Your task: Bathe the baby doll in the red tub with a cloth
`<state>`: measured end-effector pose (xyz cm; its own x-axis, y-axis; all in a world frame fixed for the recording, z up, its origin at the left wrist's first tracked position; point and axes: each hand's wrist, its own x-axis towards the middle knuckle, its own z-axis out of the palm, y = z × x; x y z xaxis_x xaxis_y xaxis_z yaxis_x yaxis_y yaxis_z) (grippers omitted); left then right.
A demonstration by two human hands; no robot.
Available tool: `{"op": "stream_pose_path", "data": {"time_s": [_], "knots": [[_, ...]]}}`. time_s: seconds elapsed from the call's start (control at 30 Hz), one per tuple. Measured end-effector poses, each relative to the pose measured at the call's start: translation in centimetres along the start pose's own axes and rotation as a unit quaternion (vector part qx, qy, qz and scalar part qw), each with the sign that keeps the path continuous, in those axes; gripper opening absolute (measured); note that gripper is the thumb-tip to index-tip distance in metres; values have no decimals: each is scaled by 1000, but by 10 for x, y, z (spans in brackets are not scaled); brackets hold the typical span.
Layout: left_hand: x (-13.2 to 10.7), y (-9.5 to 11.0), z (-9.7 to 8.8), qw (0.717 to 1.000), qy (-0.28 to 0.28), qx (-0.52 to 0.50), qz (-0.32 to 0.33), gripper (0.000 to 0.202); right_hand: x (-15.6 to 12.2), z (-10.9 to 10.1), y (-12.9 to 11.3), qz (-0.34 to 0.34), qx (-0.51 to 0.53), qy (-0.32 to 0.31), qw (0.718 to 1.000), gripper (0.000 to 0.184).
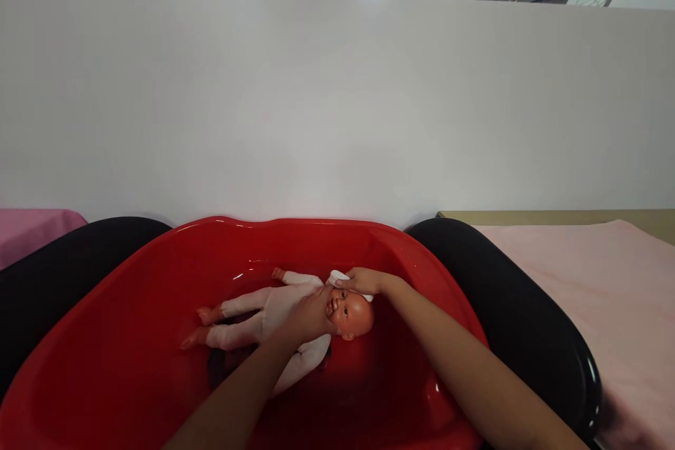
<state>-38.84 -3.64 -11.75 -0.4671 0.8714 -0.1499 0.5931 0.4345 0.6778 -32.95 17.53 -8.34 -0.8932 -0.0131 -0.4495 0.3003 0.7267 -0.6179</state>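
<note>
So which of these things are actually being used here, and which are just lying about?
In use:
red tub
doll, lying in it
left hand, at the doll's upper chest
white cloth, in the right hand by the doll's head

Just around:
pink cover, far left
pale pink cover, right
white partition

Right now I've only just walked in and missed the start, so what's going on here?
A person has both bare hands on or close to a doll lying face up in a red tub. The left hand is at its upper chest and neck; its exact grip is unclear. The right hand holds a white cloth at the side of its head.
</note>
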Motion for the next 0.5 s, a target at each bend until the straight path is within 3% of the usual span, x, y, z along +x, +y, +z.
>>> {"op": "stream_pose_path", "data": {"time_s": [0.17, 0.27, 0.37, 0.5], "knots": [[-3, 0, -1, 999, 4, 29, -15, 80, -2, -5, 9, 79, -24, -12, 997, 61], [-4, 7, -5, 1000, -1, 11, -14, 83, -2, -2, 3, 19, -2, 32, 999, 61], [-7, 15, -10, 999, -23, -32, 10, 92, -3, 4, -7, -41, 14, 28, 999, 70], [-11, 21, -12, 1000, -17, -9, -11, 93, -4, 5, -8, -28, 0, -5, 1000, 75]]}}
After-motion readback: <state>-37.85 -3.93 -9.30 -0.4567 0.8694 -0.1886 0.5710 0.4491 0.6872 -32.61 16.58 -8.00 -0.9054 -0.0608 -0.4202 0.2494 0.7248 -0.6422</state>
